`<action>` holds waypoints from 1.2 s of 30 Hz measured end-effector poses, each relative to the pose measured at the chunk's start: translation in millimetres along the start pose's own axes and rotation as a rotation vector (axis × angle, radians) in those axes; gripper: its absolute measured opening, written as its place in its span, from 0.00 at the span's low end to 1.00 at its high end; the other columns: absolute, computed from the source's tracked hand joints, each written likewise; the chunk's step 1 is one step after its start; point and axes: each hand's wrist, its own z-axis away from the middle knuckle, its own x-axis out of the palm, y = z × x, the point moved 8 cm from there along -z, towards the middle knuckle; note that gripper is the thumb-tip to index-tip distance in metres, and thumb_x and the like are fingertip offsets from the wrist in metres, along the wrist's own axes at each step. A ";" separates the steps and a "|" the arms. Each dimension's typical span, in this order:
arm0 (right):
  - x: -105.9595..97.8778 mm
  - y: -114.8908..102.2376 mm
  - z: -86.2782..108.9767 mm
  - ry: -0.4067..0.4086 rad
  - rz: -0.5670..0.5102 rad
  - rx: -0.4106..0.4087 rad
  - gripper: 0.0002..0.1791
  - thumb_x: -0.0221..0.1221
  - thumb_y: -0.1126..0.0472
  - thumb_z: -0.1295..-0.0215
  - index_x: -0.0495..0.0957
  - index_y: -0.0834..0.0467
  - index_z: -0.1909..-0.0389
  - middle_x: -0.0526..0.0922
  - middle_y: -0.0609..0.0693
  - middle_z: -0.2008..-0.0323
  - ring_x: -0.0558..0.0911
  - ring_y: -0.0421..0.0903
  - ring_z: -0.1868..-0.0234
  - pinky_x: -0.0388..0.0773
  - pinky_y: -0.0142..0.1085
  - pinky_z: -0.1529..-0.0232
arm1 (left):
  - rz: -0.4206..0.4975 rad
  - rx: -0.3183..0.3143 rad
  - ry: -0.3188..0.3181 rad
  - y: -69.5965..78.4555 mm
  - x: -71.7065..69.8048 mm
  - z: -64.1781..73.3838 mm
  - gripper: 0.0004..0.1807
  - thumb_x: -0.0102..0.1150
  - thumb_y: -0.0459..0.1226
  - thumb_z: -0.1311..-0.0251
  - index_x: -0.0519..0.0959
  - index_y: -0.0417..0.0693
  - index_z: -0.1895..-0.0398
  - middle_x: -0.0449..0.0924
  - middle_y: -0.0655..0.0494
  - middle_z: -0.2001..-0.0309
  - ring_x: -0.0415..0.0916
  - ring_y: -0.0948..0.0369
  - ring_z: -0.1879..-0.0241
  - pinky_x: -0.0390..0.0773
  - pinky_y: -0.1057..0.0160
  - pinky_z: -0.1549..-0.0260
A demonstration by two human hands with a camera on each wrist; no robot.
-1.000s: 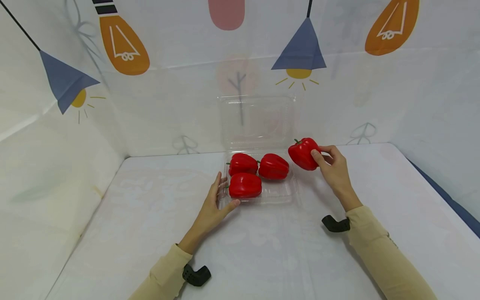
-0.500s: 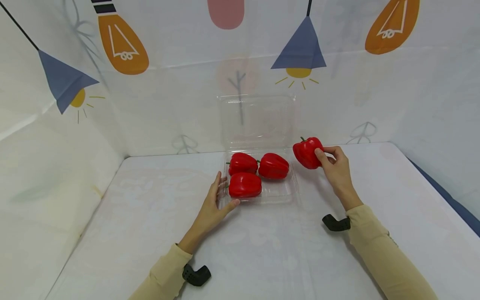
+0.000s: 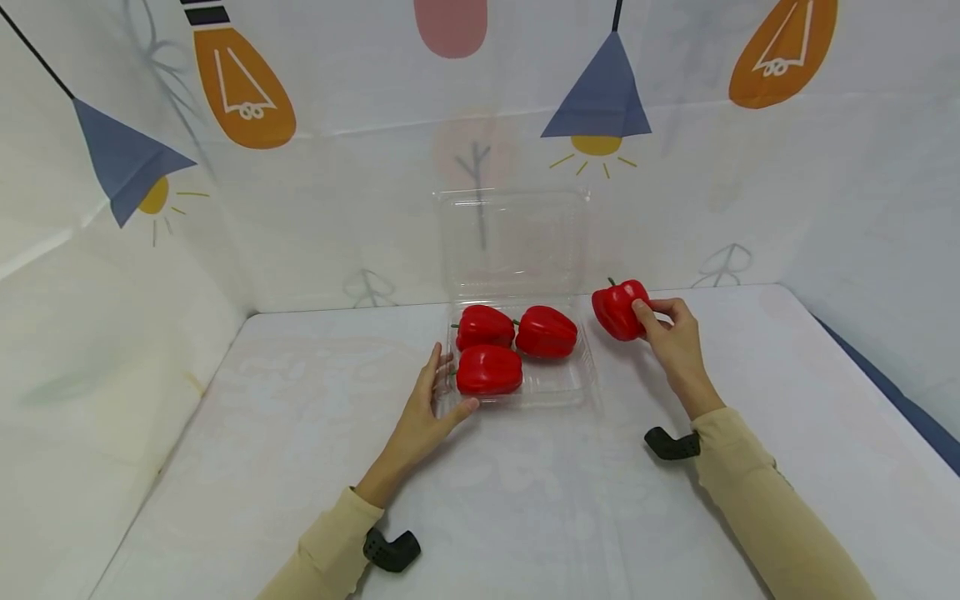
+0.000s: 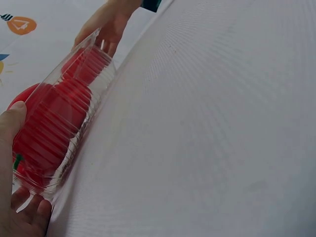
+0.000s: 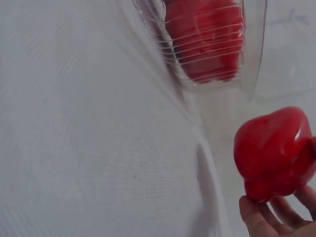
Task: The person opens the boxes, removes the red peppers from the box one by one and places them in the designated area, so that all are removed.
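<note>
Right hand (image 3: 672, 342) raised off the white-covered table (image 3: 562, 508), fingers narrowed in a pinch on a red bell pepper (image 3: 617, 312), thumb on its near face, other fingers round behind. That pepper is at the fingertips, apart from the clear plastic clamshell container (image 3: 558, 383) to the fingers' left; its green stem (image 3: 611, 282) points up, away from the thumb. Left hand (image 3: 416, 425) low at the container's near left corner, thumb and fingers spread wide: thumb by the front edge, fingers along the left wall. From where I stand I cannot tell how hard they press. Three more red bell peppers lie in the container: front pepper (image 3: 489, 371) just right of the left fingers, rear-left pepper (image 3: 484, 326) farther past the same fingertips, rear-right pepper (image 3: 547, 332) between the two hands (stems on all three aim toward the left hand's side). Container's lid (image 3: 525, 237) stands raised beyond both sets of fingertips, before a white backdrop (image 3: 360, 200) printed with blue lamps and orange bulbs. Back from the fingers, tan sleeves (image 3: 772, 508), a black curved piece (image 3: 392, 551) jutting at each cuff.
</note>
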 end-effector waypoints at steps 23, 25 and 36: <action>-1.9 16.4 -5.3 -0.017 0.165 0.110 0.37 0.47 0.37 0.34 0.61 0.63 0.39 0.67 0.61 0.38 0.73 0.58 0.42 0.73 0.31 0.54 | -0.027 0.036 0.045 -37.5 7.5 -11.1 0.51 0.66 0.51 0.47 0.44 0.63 0.25 0.58 0.55 0.31 0.62 0.56 0.33 0.67 0.48 0.37; -2.7 16.8 -6.4 -0.017 0.173 0.106 0.37 0.46 0.36 0.34 0.62 0.64 0.39 0.67 0.62 0.39 0.72 0.57 0.44 0.72 0.30 0.57 | -0.027 0.037 0.042 -37.3 7.8 -11.4 0.51 0.65 0.51 0.47 0.44 0.63 0.25 0.58 0.55 0.31 0.62 0.56 0.33 0.68 0.48 0.37; 4.3 21.3 -12.1 -0.072 0.156 0.137 0.44 0.43 0.32 0.36 0.50 0.62 0.33 0.62 0.66 0.36 0.66 0.61 0.38 0.69 0.49 0.40 | -0.024 0.032 0.046 -39.2 5.8 -9.6 0.51 0.66 0.50 0.47 0.44 0.63 0.25 0.58 0.58 0.31 0.62 0.56 0.33 0.69 0.50 0.37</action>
